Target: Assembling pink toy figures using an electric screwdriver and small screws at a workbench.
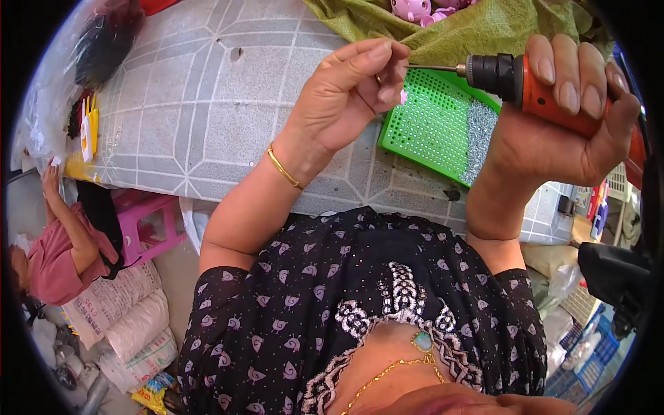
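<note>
My right hand (553, 131) is wrapped round an orange and black electric screwdriver (492, 75), held level above the table. Its thin metal bit (436, 67) points left and reaches the fingertips of my left hand (342, 86). The left thumb and fingers are pinched together at the bit's end; whatever small thing they hold is hidden. Below both hands lies a green tray (398, 147) with a grid of small holes, many filled with screws. Loose silvery screws (481, 131) fill its right side. A bit of pink (403, 97) shows beside the left fingertips.
A grey tile-patterned cloth covers the table (235, 90). An olive-green woven sack (443, 41) with pink toy parts (411, 8) lies at the far side. At left, another person (59, 259) works by a pink stool (149, 225). Stuffed white sacks (128, 304) lie on the floor.
</note>
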### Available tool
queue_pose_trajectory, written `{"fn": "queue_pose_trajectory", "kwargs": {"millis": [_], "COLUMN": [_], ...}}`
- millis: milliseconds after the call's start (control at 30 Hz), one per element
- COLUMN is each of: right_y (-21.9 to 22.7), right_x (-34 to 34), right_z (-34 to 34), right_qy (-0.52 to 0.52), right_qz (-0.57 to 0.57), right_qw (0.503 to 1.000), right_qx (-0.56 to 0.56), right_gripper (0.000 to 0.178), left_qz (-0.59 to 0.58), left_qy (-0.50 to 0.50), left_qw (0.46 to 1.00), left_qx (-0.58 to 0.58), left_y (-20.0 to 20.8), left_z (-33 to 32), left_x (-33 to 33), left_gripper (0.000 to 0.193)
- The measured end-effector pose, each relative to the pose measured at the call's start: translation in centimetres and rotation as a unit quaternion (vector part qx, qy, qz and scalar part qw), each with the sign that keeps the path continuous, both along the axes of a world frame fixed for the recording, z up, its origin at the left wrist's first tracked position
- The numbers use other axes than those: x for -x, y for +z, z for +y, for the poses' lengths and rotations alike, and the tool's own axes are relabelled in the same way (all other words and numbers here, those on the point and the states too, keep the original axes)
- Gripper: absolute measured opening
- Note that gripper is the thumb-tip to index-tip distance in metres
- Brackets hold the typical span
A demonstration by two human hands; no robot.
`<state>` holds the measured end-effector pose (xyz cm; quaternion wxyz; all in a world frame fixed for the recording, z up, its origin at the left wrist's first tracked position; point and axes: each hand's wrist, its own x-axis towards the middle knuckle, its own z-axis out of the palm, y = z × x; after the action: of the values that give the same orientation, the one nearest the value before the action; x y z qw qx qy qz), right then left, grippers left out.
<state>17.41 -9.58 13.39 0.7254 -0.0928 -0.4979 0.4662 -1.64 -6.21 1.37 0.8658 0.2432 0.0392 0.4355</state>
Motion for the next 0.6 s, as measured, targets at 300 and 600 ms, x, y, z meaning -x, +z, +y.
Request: {"fn": "queue_pose_trajectory", "kwargs": {"millis": [300,600], "right_y": [0.1,0.1], "right_x": [0.0,-0.3], "right_z": [-0.2,-0.1], "right_qy": [-0.007,-0.013], "right_qz": [-0.004,-0.006], "right_qw": [1.0,1.0], "right_qx": [0.014,0.007], "right_gripper": [0.011,0.011], "left_qz": [-0.028,-0.035], "left_qy": [-0.054,-0.066], "left_qw": [0.998,0.997], "left_qx": [0.01,0.038], "left_y": [0.0,0.3], "left_z": [-1.0,-1.2], "left_x": [-0.9,-1.1], "left_gripper": [0.027,0.027]}}
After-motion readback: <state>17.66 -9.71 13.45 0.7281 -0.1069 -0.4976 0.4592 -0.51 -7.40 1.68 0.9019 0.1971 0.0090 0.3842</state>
